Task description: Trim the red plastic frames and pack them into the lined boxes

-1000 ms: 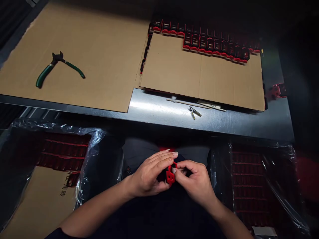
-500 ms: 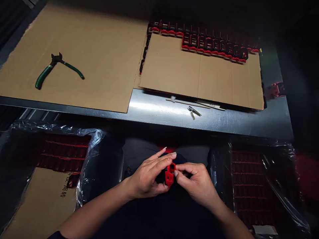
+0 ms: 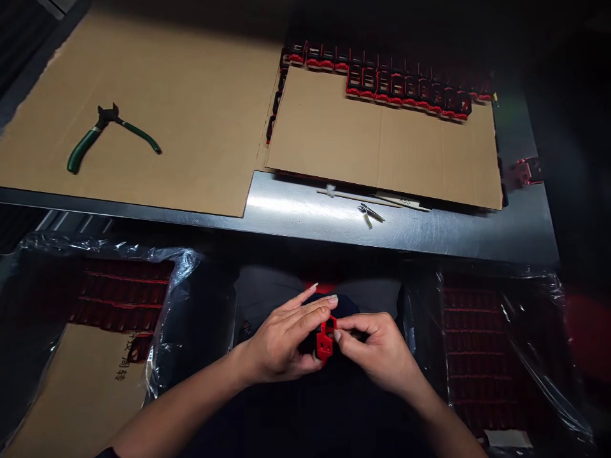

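Below the table edge, over my lap, both hands meet on a small red plastic part (image 3: 325, 340). My left hand (image 3: 281, 340) pinches it from the left between thumb and fingers, with the index and middle fingers stretched over its top. My right hand (image 3: 377, 351) is closed on the part's right side with pinched fingertips. The part stands upright between the two hands; its right half is hidden by my fingers.
On the steel table (image 3: 477, 232) lie two cardboard sheets; green-handled pliers (image 3: 102, 130) rest on the left sheet (image 3: 181, 108). Rows of red-and-black parts (image 3: 401, 83) line the right sheet's far edge. Small metal bits (image 3: 370, 213) lie near the front. Plastic-lined boxes of red parts stand left (image 3: 119, 292) and right (image 3: 482, 343).
Both hands stay on the red part and shift only slightly; my left fingers have lifted a little over its top.
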### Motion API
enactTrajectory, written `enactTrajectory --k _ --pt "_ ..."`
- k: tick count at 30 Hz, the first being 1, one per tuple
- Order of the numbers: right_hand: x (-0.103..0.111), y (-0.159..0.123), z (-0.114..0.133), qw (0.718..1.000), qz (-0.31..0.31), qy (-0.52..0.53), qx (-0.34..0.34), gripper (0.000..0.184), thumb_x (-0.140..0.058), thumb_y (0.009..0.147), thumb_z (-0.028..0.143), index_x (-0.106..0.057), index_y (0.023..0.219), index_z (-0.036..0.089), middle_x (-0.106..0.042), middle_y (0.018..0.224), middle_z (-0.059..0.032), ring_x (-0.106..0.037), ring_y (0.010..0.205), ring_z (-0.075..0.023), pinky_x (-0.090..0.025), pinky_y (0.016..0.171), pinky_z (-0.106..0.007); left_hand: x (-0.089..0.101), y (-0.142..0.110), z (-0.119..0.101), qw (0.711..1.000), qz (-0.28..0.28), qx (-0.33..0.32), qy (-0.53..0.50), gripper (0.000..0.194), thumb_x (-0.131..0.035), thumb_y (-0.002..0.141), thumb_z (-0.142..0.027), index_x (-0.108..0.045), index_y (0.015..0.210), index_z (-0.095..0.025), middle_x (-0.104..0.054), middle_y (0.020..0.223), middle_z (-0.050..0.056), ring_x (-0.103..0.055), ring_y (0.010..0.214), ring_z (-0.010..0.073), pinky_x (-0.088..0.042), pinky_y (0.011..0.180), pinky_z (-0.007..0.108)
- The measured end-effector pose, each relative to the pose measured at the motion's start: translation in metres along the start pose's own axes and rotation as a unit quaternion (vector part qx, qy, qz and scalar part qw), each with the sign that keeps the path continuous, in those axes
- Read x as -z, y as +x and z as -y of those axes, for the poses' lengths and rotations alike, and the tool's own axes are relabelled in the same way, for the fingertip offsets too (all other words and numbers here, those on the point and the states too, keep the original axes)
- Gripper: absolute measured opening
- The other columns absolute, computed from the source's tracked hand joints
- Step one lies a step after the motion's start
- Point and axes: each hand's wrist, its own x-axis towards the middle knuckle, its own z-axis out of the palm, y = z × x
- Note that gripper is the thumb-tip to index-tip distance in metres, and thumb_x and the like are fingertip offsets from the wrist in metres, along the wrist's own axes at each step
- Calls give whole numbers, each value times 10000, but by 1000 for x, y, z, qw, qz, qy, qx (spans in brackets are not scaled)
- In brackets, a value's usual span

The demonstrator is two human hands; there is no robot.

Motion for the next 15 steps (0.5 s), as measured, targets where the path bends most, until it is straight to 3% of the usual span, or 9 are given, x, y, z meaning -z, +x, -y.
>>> enactTrajectory --k 7,12,15 --pt "-4 3 -2 999 -34 9 -27 162 -663 774 265 -790 725 178 -742 646 -26 -637 548 -153 -477 530 -236 1 2 -1 1000 5 -1 7 898 -729 762 -169 -302 1552 -170 -679 1314 206 -698 1170 307 -505 1088 561" --pt "0 2 0 1000 9 -3 -8 221 -612 833 252 -814 760 202 -733 644 -11 -596 549 -138 -446 533 -233 2 3 -3 1000 3 -4 21 900 -733 771 -180 -292 1555 -155 -697 1282 212 -703 1164 296 -520 1080 543" --pt "-1 2 -1 1000 0 4 -20 209 -622 816 264 -803 743 188 -732 648 -15 -598 554 -139 -442 530 -232 2 2 -3 1000 8 -3 24 901 -738 763 -179 -304 1552 -144 -695 1283 218 -705 1160 302 -519 1083 543"
